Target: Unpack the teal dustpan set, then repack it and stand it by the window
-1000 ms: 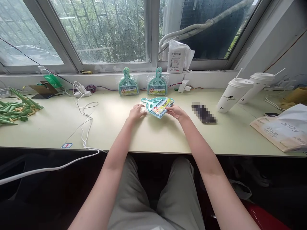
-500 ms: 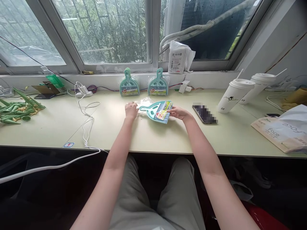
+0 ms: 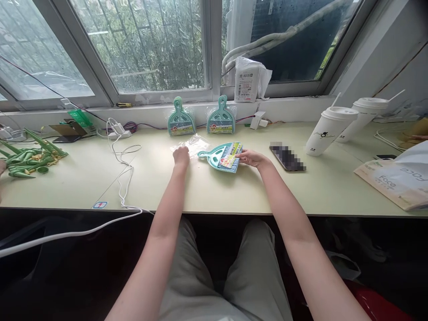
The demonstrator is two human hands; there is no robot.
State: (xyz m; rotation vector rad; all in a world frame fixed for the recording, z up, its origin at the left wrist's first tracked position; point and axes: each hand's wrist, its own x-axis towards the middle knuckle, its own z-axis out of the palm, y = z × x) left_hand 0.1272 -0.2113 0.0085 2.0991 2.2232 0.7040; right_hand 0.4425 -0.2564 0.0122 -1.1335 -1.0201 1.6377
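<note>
Two hands pulled a small dustpan set and its clear bag apart on the desk.

The right hand (image 3: pixel 250 158) pinched the wide end of the teal dustpan set (image 3: pixel 221 156) between thumb and fingers, its handle pointing toward the left hand (image 3: pixel 181 156). The left hand was closed on the edge of the clear plastic bag (image 3: pixel 194 144), which lay flat just beyond it. Two more packed sets (image 3: pixel 181 119) stood behind both hands against the wall, and a phone (image 3: pixel 286 157) lay to the right of the right hand.
</note>
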